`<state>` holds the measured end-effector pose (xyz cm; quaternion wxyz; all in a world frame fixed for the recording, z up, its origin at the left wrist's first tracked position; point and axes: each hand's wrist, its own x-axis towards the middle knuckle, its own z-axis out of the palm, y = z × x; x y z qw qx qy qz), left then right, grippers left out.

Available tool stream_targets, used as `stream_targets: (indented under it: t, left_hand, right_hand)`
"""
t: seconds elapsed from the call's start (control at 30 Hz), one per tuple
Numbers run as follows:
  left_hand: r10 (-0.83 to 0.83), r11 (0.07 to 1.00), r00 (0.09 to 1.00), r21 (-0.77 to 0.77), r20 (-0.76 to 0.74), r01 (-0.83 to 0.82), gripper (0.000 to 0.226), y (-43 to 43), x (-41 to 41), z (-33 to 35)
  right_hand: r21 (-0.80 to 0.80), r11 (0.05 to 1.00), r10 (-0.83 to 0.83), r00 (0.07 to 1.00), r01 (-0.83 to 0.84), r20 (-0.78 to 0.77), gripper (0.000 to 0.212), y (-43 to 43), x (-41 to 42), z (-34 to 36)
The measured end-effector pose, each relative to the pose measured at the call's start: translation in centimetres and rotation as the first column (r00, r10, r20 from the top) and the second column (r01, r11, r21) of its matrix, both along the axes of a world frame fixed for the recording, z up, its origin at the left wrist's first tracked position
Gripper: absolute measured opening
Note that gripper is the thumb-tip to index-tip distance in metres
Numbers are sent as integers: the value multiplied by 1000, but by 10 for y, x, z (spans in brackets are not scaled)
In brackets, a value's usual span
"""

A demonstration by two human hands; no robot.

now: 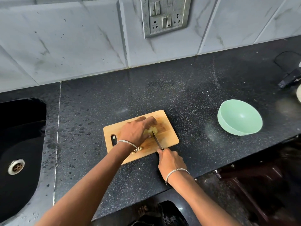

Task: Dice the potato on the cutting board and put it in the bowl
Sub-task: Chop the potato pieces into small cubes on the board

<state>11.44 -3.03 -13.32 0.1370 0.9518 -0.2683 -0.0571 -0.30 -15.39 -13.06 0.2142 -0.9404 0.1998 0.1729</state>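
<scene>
I saw the cutting board (167, 134) in the middle of the counter (187, 88). The potato (152, 130) sat on the board, under the left hand (135, 131). The knife (158, 141) was on the potato, and the right hand (171, 160) held its near end. The bowl (239, 117) stood well to the right. The sink (21, 136) was far left.

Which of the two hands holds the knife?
The right hand: it grips the knife handle, while the left hand holds the potato.
</scene>
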Motion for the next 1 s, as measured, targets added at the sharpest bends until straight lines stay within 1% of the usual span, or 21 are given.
stream_targets:
  t: [0.17,0.23,0.37,0.47,0.53,0.67,0.8,0.87,1.0]
  left_hand:
    - [-125,977,992,179,29,118,29,-5,8,7]
    - [-151,970,988,194,23,143,26,-8,11,10]
    - [-154,965,987,222,35,143,31,-13,11,9]
    - [-151,964,987,228,44,138,32,-13,10,7]
    - [-150,965,988,225,38,138,29,-12,10,8]
    - [-153,971,988,185,8,149,19,-5,9,9]
    - [-134,987,991,95,10,133,23,3,5,5]
    - [-93,995,996,28,-11,93,30,7,3,4]
    - [1,993,998,-120,-59,-8,52,10,-3,-1]
  right_hand:
    - [8,1000,4,1000,-4,9,44,-1,-1,0]
    - [11,1000,12,1000,-12,13,45,-2,-2,0]
    - [21,1000,22,1000,-22,9,45,-5,-10,0]
    - [45,999,29,999,-28,-19,45,-14,-28,4]
    - [66,997,50,997,-47,-51,45,-25,-42,8]
    - [68,991,126,985,-119,-120,47,-58,-49,24]
    - [81,990,126,986,-118,-107,55,-73,-32,38]
    - [85,990,121,988,-113,-94,54,-69,-24,40]
    - [99,991,99,994,-95,-44,49,-53,-18,36]
